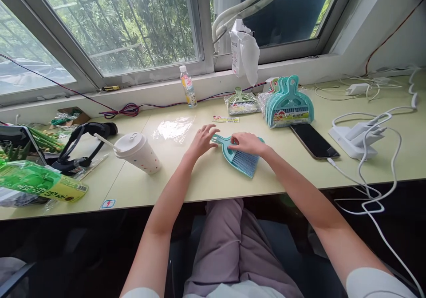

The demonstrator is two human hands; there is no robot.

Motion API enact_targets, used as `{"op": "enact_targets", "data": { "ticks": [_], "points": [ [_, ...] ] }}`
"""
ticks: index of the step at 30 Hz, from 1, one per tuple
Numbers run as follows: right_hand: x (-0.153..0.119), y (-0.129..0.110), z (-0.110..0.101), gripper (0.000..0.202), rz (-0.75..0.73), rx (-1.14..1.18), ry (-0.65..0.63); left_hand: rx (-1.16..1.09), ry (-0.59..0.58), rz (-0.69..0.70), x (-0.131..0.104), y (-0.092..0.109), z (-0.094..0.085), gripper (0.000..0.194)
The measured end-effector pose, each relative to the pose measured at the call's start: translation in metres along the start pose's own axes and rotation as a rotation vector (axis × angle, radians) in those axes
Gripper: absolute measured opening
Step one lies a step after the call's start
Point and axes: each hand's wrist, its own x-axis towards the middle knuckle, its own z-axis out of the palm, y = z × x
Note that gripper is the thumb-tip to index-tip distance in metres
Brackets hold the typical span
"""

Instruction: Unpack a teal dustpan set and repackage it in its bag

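Observation:
A small teal brush and dustpan set [240, 159] lies flat on the pale desk [213, 180] in front of me. My right hand [248, 142] rests on top of it, fingers bent over the pan's upper edge. My left hand [202, 141] lies flat beside the teal handle, fingers spread and touching its tip. An empty clear plastic wrapper [173, 129] lies just beyond my left hand. A paper label strip [226, 119] sits behind the set.
A stack of teal dustpan sets [289, 103] and a bagged green one [242, 103] stand near the window sill. A phone [314, 141], chargers and white cables [361, 134] lie at right. A lidded cup [138, 152], headset [83, 145] and bottle [188, 86] sit at left.

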Motion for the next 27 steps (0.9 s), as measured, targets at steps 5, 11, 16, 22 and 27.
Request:
{"op": "enact_targets", "data": {
  "ticks": [5,11,16,22,27],
  "points": [
    [0.004,0.004,0.009,0.019,-0.045,0.020,0.048,0.140,-0.065,0.153,0.002,0.008,0.019,0.034],
    [0.006,0.006,0.011,0.017,-0.085,0.048,0.058,0.046,-0.149,0.196,-0.001,0.003,0.021,0.045],
    [0.007,0.006,0.011,0.016,-0.081,0.041,0.049,-0.022,-0.181,0.165,-0.002,0.000,0.025,0.046],
    [0.011,0.003,0.017,0.012,-0.012,0.028,0.111,-0.044,-0.134,0.097,0.000,0.002,0.023,0.051],
    [0.013,-0.001,0.016,0.013,0.060,0.144,0.376,-0.498,0.230,-0.269,0.008,0.023,0.021,0.062]
  ]
}}
